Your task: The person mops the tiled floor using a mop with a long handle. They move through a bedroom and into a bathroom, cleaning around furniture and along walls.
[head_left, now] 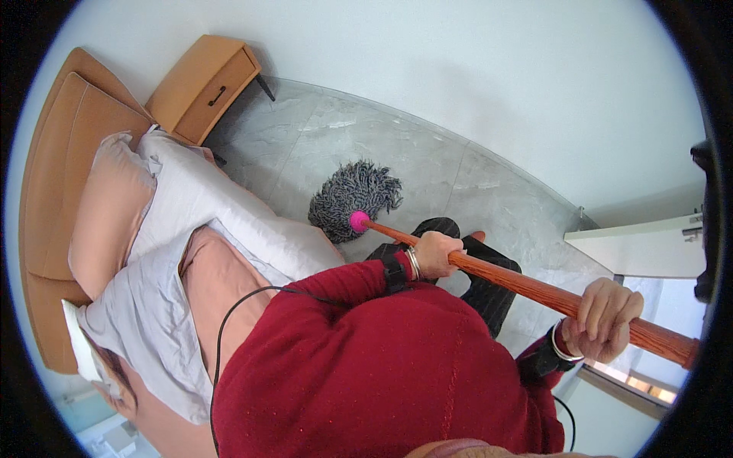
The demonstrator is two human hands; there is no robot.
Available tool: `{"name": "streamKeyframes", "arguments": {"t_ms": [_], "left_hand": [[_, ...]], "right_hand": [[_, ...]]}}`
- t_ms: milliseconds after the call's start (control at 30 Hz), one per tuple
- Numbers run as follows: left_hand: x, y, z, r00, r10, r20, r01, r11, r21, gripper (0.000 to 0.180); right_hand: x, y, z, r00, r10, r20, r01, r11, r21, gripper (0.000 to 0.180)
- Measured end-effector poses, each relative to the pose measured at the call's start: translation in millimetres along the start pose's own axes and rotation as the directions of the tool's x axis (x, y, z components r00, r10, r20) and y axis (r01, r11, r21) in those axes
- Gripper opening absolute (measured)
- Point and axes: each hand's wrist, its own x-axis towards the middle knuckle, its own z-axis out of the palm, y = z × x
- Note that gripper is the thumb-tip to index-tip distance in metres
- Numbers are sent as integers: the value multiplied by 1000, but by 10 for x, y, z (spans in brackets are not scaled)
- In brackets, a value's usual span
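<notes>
I hold a mop with a long reddish wooden handle (519, 284). My left hand (437, 253) grips the handle lower down, near the pink collar (358, 221). My right hand (607, 319) grips it higher up, toward the handle's end at the right. The grey stringy mop head (353, 196) rests on the grey marble floor (321, 145) beside the bed. Both wrists wear bracelets and dark bands, and the sleeves are dark red.
A bed (191, 252) with a white duvet, pink pillow and tan headboard fills the left. A tan wooden nightstand (205, 85) stands against the white wall. A white ledge (641, 248) and a window lie at the right. A black cable (229, 320) runs across my chest.
</notes>
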Motion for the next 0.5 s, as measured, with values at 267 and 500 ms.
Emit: {"name": "streamKeyframes", "arguments": {"t_ms": [267, 500], "left_hand": [[-293, -514, -127, 989, -128, 75, 114, 980, 163, 14], [-209, -948, -932, 976, -163, -146, 214, 849, 484, 13]], "right_hand": [[-566, 409, -74, 953, 53, -298, -42, 998, 40, 22], [-273, 1122, 87, 950, 262, -171, -283, 953, -111, 20]]}}
